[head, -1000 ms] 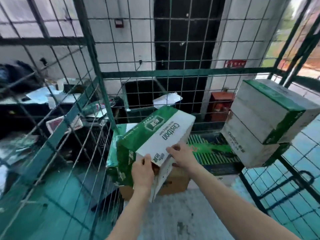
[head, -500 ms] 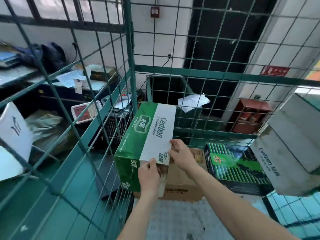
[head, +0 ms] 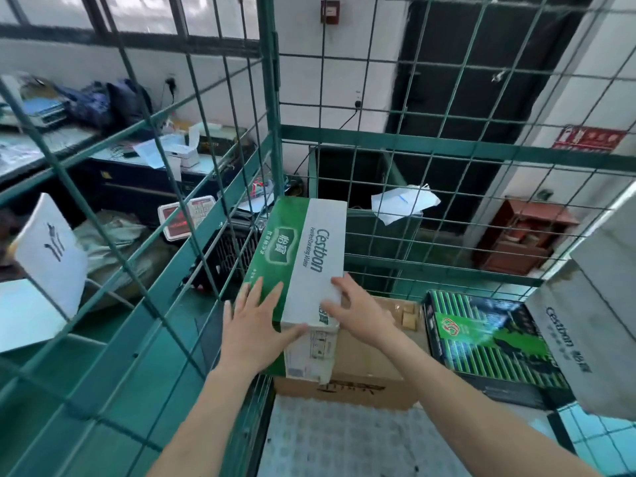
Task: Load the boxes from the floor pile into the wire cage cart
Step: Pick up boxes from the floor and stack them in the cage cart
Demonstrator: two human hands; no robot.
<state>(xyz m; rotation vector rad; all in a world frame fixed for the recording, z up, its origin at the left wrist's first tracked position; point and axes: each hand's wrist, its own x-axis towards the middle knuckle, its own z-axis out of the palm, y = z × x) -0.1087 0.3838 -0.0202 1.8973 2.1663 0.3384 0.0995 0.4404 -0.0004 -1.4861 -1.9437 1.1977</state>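
Head view: left hand [head: 254, 327] and right hand [head: 359, 316], both hands flat-fingered, press green box [head: 303, 256] beside cage post [head: 270, 98].

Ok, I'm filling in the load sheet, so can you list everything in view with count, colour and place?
wire cage cart: one, green, around the load
brown carton: one, brown, cart floor
Cestbon box: one, green and white, on the brown carton by the cart's left wall
striped box: one, black and green, cart floor, right of the carton
white boxes: two partly seen, right edge
cabinet: one, red, beyond the cart
paper sheet: one, white, beyond the back mesh
left hand: one, flat on the Cestbon box's green top
right hand: one, on its white near corner
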